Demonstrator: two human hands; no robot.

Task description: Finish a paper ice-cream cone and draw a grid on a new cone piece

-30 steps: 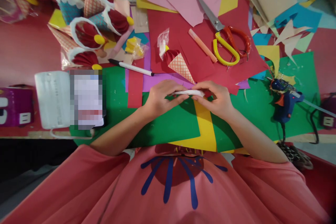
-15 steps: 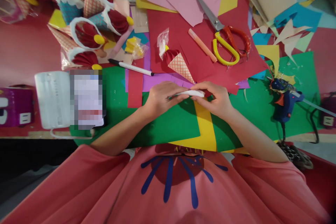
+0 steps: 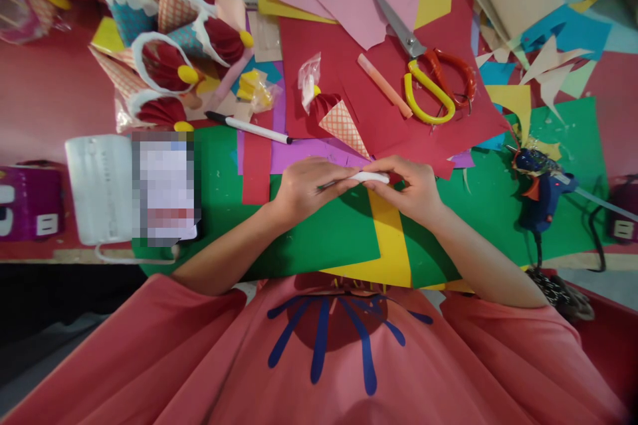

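Note:
Between my two hands is a slim white piece (image 3: 373, 177) with a smooth face; its material is not clear. My left hand (image 3: 310, 187) is closed, pinching its left end between thumb and fingers, which hide that part. My right hand (image 3: 413, 189) pinches the other end the same way, and the fingertips of both hands nearly meet. Just beyond them lies a small orange-checked paper cone (image 3: 343, 129) with dark red crinkled material at its wide end. A white marker with a black cap (image 3: 254, 129) rests beyond my left hand.
Scissors (image 3: 416, 56) with red and yellow handles lie on red paper (image 3: 333, 46). A blue glue gun (image 3: 543, 196) stands on the green sheet (image 3: 319, 239) at right. Several decorated cones (image 3: 162, 63) crowd the far left. A phone with a blurred screen (image 3: 167, 186) lies beside a white cased device (image 3: 100, 189).
My left fingers have slid slightly right along the white piece and cover more of it. The piece looks straighter and narrower from this angle. My right hand has hardly moved.

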